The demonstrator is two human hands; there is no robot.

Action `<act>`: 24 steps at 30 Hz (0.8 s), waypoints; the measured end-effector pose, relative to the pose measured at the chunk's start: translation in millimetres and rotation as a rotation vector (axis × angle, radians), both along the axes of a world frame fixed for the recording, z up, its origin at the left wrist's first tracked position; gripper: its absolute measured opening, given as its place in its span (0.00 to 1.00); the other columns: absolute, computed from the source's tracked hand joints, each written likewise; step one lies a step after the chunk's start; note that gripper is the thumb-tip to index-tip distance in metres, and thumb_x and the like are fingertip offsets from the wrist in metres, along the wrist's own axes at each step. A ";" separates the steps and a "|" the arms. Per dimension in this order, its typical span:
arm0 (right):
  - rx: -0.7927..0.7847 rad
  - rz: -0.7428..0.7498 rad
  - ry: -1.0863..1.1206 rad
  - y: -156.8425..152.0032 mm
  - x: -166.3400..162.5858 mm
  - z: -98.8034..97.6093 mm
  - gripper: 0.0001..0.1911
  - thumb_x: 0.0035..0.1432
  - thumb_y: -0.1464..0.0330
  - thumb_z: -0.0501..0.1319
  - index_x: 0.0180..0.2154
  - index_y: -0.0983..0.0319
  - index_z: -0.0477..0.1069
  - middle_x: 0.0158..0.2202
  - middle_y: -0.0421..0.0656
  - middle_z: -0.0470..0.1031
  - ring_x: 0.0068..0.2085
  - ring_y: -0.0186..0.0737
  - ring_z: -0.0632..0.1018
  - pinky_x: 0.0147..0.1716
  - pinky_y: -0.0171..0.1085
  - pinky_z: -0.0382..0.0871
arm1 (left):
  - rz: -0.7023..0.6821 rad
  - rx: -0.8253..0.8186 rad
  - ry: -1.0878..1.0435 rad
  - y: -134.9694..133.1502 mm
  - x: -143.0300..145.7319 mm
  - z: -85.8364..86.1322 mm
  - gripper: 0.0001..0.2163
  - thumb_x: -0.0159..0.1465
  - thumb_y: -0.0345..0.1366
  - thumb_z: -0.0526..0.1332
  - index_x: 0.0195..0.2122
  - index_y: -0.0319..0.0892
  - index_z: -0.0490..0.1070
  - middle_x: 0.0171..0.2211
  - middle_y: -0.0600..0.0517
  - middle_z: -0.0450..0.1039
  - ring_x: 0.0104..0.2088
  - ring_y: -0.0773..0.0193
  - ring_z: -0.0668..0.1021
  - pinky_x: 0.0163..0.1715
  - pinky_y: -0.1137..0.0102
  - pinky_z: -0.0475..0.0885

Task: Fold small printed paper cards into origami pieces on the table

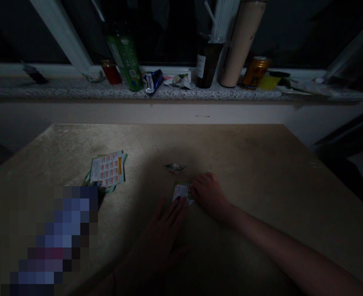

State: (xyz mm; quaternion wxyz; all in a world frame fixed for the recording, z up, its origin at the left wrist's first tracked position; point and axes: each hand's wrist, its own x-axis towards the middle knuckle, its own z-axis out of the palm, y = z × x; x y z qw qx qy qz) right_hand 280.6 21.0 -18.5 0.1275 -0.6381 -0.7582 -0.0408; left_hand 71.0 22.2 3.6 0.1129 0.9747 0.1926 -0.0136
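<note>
A small printed piece of paper (pixel 180 192), with a white text panel and green edges, lies on the table before me. My left hand (pixel 166 228) rests on its lower part, fingers stretched out and fairly flat. At its right edge, my right hand (pixel 208 193) is closed, with curled fingers pressed on the paper; its fingertips are partly hidden. Just beyond sits a small folded paper piece (pixel 176 167), pointed at both ends. To the left is a loose stack of printed paper sheets (pixel 108 168) with rows of red print.
A blurred-out bluish object (pixel 56 238) covers the table's lower left. Along the speckled windowsill (pixel 169 94) stand a green bottle (pixel 127 61), a red jar (pixel 111 73), a dark bottle (pixel 208 65), a tall beige cylinder (pixel 243 43) and an orange can (pixel 255 73). Crumpled wrappers (pixel 153 81) lie there too.
</note>
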 end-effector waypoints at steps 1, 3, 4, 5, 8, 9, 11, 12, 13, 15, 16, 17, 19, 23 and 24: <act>-0.001 0.001 0.001 0.0 -0.2 0.6 0.07 0.62 0.72 0.55 0.32 0.63 0.70 0.32 0.45 0.74 0.38 0.43 0.73 0.44 0.43 0.57 | 0.002 -0.001 0.006 0.0 0.3 0.6 0.35 0.66 0.51 0.48 0.66 0.41 0.32 0.67 0.46 0.40 0.65 0.54 0.48 0.62 0.52 0.38; -0.007 0.000 0.000 -0.1 -0.5 1.9 0.08 0.62 0.72 0.55 0.32 0.63 0.70 0.32 0.45 0.75 0.39 0.44 0.73 0.43 0.44 0.57 | -0.001 0.004 0.015 0.0 1.1 1.6 0.34 0.66 0.51 0.48 0.66 0.42 0.32 0.67 0.46 0.40 0.65 0.53 0.47 0.62 0.51 0.37; -0.011 0.000 0.000 -0.2 -0.6 2.5 0.08 0.62 0.72 0.55 0.32 0.63 0.70 0.33 0.45 0.75 0.39 0.44 0.73 0.43 0.44 0.57 | -0.005 0.009 0.016 0.0 1.4 1.9 0.34 0.66 0.51 0.48 0.66 0.42 0.33 0.67 0.47 0.40 0.65 0.52 0.48 0.62 0.50 0.37; -0.014 -0.001 0.000 -0.2 -0.6 2.9 0.07 0.62 0.72 0.55 0.32 0.63 0.70 0.33 0.45 0.75 0.39 0.44 0.73 0.44 0.44 0.57 | -0.010 0.012 0.018 0.0 1.6 2.0 0.33 0.66 0.51 0.47 0.66 0.42 0.34 0.66 0.47 0.41 0.65 0.52 0.48 0.62 0.50 0.36; -0.014 -0.002 -0.001 -0.2 -0.6 2.9 0.07 0.61 0.72 0.55 0.32 0.63 0.71 0.33 0.45 0.75 0.39 0.44 0.72 0.45 0.44 0.56 | -0.013 0.014 0.020 0.0 1.4 1.3 0.32 0.67 0.52 0.45 0.66 0.42 0.36 0.66 0.46 0.42 0.65 0.52 0.49 0.62 0.50 0.36; -0.014 -0.001 -0.002 -0.2 -0.5 2.8 0.07 0.61 0.72 0.55 0.33 0.63 0.70 0.33 0.45 0.75 0.39 0.44 0.72 0.45 0.44 0.56 | -0.015 0.015 0.023 -0.1 1.2 0.9 0.32 0.67 0.52 0.45 0.66 0.42 0.36 0.66 0.45 0.41 0.65 0.51 0.49 0.62 0.50 0.36; -0.021 0.002 -0.005 -0.2 -0.4 2.7 0.06 0.61 0.72 0.55 0.33 0.63 0.70 0.33 0.44 0.75 0.39 0.44 0.72 0.45 0.44 0.56 | -0.016 0.018 0.024 0.0 1.5 0.1 0.33 0.66 0.52 0.46 0.66 0.41 0.37 0.66 0.45 0.41 0.65 0.52 0.48 0.62 0.51 0.35; -0.027 0.003 -0.007 -0.1 -0.4 3.0 0.06 0.61 0.72 0.56 0.33 0.63 0.70 0.34 0.44 0.75 0.39 0.44 0.72 0.45 0.44 0.56 | -0.013 0.021 0.020 0.2 2.1 0.0 0.33 0.66 0.52 0.46 0.66 0.41 0.37 0.66 0.45 0.41 0.65 0.52 0.48 0.62 0.51 0.34; -0.031 0.004 -0.010 -0.1 -0.4 3.3 0.06 0.61 0.72 0.55 0.33 0.63 0.70 0.33 0.45 0.75 0.39 0.44 0.72 0.45 0.44 0.57 | -0.009 0.021 0.019 0.5 3.1 0.2 0.33 0.66 0.52 0.47 0.66 0.40 0.38 0.66 0.45 0.42 0.65 0.52 0.48 0.62 0.51 0.34; -0.037 0.003 -0.016 -0.2 -0.5 4.4 0.06 0.61 0.72 0.55 0.33 0.64 0.70 0.33 0.45 0.74 0.39 0.44 0.72 0.45 0.44 0.57 | 0.002 0.025 0.003 1.2 6.3 1.3 0.33 0.66 0.52 0.47 0.66 0.41 0.40 0.66 0.45 0.45 0.65 0.53 0.49 0.62 0.52 0.34; -0.038 0.001 -0.020 -0.4 -0.6 5.0 0.06 0.61 0.72 0.55 0.33 0.64 0.70 0.33 0.45 0.74 0.39 0.44 0.72 0.45 0.44 0.57 | 0.009 0.026 -0.005 1.6 8.1 2.2 0.32 0.66 0.52 0.48 0.66 0.41 0.41 0.66 0.45 0.46 0.65 0.53 0.50 0.62 0.52 0.35; -0.040 0.002 -0.025 -0.5 -0.7 5.5 0.06 0.61 0.72 0.55 0.33 0.64 0.70 0.33 0.45 0.74 0.39 0.44 0.72 0.45 0.44 0.57 | 0.013 0.025 -0.010 2.2 10.0 3.0 0.32 0.66 0.52 0.48 0.66 0.41 0.41 0.66 0.45 0.46 0.65 0.53 0.50 0.62 0.52 0.36; -0.042 0.001 -0.030 -1.0 -0.9 6.3 0.06 0.61 0.72 0.55 0.33 0.63 0.70 0.33 0.45 0.74 0.39 0.44 0.72 0.45 0.44 0.57 | 0.013 0.014 -0.015 3.3 13.1 4.4 0.34 0.65 0.52 0.50 0.66 0.40 0.40 0.66 0.46 0.44 0.65 0.53 0.48 0.63 0.54 0.38; -0.038 0.012 -0.041 -1.5 -1.2 5.1 0.06 0.62 0.72 0.55 0.34 0.64 0.70 0.34 0.46 0.74 0.40 0.45 0.72 0.44 0.44 0.57 | 0.006 -0.020 0.003 4.9 14.8 4.9 0.37 0.64 0.51 0.52 0.66 0.39 0.36 0.67 0.46 0.38 0.65 0.54 0.45 0.63 0.56 0.40; -0.036 0.015 -0.043 -1.3 -1.1 4.2 0.06 0.61 0.72 0.55 0.33 0.63 0.70 0.34 0.46 0.74 0.40 0.45 0.72 0.44 0.45 0.58 | 0.003 -0.027 0.003 5.1 14.5 4.7 0.37 0.64 0.51 0.52 0.66 0.38 0.36 0.67 0.46 0.38 0.65 0.54 0.45 0.63 0.56 0.40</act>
